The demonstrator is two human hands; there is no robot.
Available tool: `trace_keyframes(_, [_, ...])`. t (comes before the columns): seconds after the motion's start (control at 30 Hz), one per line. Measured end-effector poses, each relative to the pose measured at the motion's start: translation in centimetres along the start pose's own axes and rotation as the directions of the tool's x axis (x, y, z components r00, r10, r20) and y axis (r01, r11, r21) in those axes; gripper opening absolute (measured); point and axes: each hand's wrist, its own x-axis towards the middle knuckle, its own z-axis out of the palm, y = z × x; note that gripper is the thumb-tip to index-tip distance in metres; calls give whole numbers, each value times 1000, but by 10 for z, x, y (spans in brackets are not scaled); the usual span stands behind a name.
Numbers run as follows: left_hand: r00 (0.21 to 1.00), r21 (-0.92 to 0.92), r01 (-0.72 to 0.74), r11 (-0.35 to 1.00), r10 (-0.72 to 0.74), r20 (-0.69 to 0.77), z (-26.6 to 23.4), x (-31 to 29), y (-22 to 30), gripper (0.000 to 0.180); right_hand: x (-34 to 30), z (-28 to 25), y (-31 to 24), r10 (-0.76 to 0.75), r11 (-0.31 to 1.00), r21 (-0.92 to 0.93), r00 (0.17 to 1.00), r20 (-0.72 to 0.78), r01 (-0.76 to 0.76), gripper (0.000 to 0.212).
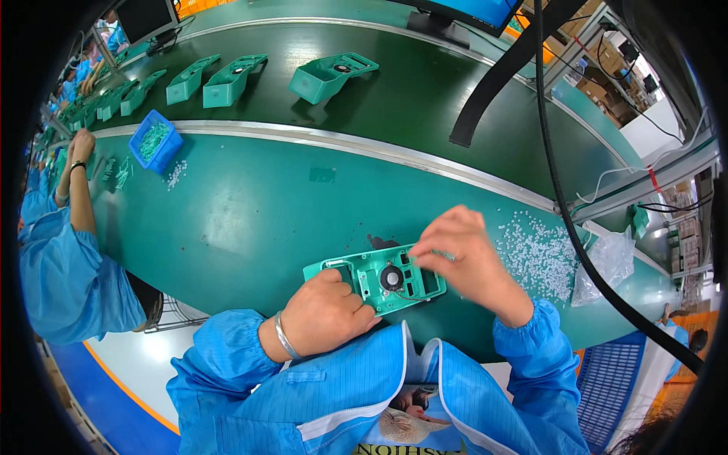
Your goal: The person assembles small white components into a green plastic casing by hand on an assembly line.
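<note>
A green plastic housing (373, 262) lies open side up at the table's near edge. Inside it sits a round black speaker (391, 278) with thin wires. My left hand (327, 312) is closed over the housing's left end and holds it against the table. Above the housing's right end, my right hand (464, 254) is pinched, thumb against fingers. Whatever those fingertips hold, if anything, is too small to make out. Many small white pieces (537, 258) are strewn on the table just right of my right hand.
A clear plastic bag (607, 265) lies at the right, below a hanging black cable (557, 163). Beyond the metal rail, several green housings (322, 82) stand on a dark belt (409, 98). At the left are a blue bin (157, 144) of green parts and a co-worker's arm (82, 189).
</note>
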Motion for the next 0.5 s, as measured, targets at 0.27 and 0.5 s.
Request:
trace_keyframes(0.27, [1000, -6, -11, 1000, 11, 8, 2, 3, 0, 25, 1, 15, 25, 146, 989, -18, 988, -40, -147, 10])
trace_keyframes(0.5, [998, -18, -28, 999, 27, -54, 3, 4, -3, 34, 11, 13, 22, 231, 973, -16, 972, 48, -230, 8])
